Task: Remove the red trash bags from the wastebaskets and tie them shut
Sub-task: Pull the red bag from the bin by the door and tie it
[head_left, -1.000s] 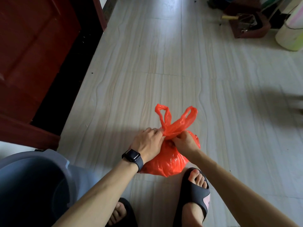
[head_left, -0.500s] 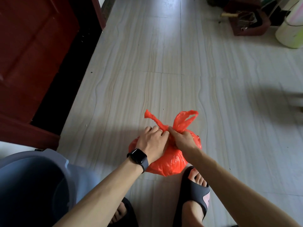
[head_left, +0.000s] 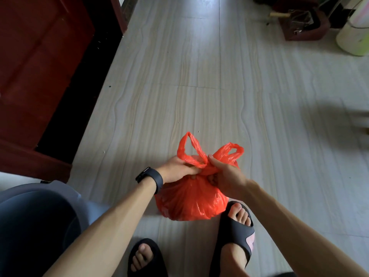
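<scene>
Item: red trash bag (head_left: 189, 202), filled, set on the pale tiled floor (head_left: 199, 76) at near centre, touching the toe of the right dark slipper (head_left: 233, 230). Two handle loops are raised on its far side: left loop (head_left: 191, 150), right loop (head_left: 229, 152). The gathered neck is gripped by the left hand (head_left: 177, 170), fingers curled round the base of the left loop; a black wristwatch (head_left: 149, 176) is worn, its face unreadable. The base of the right loop is pinched by the right hand (head_left: 225, 176). A grey-blue wastebasket (head_left: 60, 188) is seen at near left, apart from the bag. A dark red door (head_left: 40, 66) is noted at far left; a maroon box (head_left: 303, 25) and pale container (head_left: 355, 37) at far right.
</scene>
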Tool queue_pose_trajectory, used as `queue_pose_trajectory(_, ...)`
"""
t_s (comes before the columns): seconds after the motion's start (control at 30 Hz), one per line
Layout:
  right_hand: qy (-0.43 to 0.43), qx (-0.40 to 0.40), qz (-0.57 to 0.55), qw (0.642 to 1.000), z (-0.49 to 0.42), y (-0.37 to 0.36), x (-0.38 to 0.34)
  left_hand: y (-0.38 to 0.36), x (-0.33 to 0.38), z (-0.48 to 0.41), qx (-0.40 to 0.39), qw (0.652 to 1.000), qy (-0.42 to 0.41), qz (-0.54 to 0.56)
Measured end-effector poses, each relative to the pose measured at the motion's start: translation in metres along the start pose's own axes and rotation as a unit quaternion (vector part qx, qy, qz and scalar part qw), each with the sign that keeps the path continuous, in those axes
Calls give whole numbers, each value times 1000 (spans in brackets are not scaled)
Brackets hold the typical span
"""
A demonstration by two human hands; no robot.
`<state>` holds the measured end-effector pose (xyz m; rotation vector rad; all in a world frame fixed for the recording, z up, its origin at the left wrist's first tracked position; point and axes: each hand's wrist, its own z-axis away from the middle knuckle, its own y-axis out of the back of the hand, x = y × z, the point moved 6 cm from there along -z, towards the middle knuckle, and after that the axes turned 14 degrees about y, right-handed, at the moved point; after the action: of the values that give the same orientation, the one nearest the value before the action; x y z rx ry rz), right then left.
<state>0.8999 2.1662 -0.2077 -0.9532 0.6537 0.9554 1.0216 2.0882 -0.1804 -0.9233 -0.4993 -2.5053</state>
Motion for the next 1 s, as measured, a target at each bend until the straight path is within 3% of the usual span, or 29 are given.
queue_pose_trajectory(0.17,29,-126,48,990,5,-8,-13,10,-12,-6,-47,997,53,9)
queue_pose_trajectory(0.3,30,-93,96,991,4,-3,-18,10,-11,-8,-64,988,131,54)
queue_pose_trajectory(0.43,106,-31,220,969,5,-1,-27,9,-11,-7,-64,978,168,106)
queue_pose_trajectory(0.63,217,7,354,910,4,-7,-38,2,-10,-5,-94,973,162,132)
queue_pose_trajectory(0.8,177,28,199,963,10,-6,-34,8,-7,-5,-79,986,122,86)
queue_pose_trajectory(1.0,112,33,93,989,5,-3,-25,15,1,-6,39,997,68,-24)
